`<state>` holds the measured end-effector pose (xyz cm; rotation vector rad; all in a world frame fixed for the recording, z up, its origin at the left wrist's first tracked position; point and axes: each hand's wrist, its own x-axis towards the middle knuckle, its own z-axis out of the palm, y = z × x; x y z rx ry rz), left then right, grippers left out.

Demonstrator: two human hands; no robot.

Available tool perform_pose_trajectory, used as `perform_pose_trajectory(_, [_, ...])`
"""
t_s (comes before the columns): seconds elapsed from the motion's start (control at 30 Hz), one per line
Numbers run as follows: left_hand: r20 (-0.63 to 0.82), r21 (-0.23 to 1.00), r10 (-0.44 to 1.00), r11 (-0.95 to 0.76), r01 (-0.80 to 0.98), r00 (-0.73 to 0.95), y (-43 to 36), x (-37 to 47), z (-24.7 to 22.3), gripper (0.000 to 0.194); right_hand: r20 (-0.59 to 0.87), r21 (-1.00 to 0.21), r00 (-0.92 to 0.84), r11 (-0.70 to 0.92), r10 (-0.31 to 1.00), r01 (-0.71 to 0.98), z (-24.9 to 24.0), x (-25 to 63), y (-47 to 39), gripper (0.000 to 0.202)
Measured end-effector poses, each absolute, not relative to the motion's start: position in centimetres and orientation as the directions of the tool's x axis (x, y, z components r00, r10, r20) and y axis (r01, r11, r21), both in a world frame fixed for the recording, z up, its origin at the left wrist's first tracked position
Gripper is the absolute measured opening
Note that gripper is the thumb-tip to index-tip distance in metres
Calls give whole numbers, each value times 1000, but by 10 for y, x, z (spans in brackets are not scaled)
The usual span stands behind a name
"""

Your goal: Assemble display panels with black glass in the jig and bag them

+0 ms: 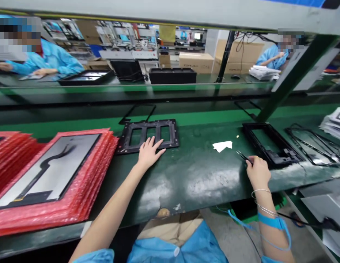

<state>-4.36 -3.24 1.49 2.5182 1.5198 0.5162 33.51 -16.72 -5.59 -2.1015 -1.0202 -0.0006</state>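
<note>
My left hand (pixel 149 151), fingers spread, rests on the near edge of a black frame (pixel 174 136) with three rectangular openings. In my right hand (pixel 258 171) is a pair of tweezers (pixel 242 156), gripped between thumb and fingers with the tips pointing up and left. Beyond the tips lie a torn white piece of paper (pixel 222 146) and a tiny pale bit (pixel 237 136). A deeper black housing (pixel 285 157) with one large opening sits just right of my right hand. The wrist on that side wears a blue strap with a cord.
On the left, display panels (pixel 56 164) lie on stacked pink bubble-wrap sheets (pixel 85 190). Thin black frames (pixel 314 144) and white papers (pixel 336 120) are at the right. A slanted green post (pixel 296 80) rises behind. Co-workers sit across the bench.
</note>
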Motion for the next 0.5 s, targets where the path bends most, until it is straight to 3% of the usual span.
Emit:
perform_pose_trajectory(0.1, [198,286,914,-400,871,355,-35,-55,0,45,394,-558,579,-315,714,768,-45,322,-148,38])
perform_pose_trajectory(0.23, [162,253,939,-337,907,303,-74,-52,-25,48,471,-419,298,-87,831,904,-51,252,-116,46])
perform_pose_trajectory(0.37, [144,216,928,-367,905,342,-142,-46,-48,67,390,-287,-30,152,920,946,-72,169,-93,47])
perform_pose_trajectory(0.5, [161,280,906,-422,862,391,-153,-52,-39,55,327,-249,-105,193,939,949,-86,141,-95,48])
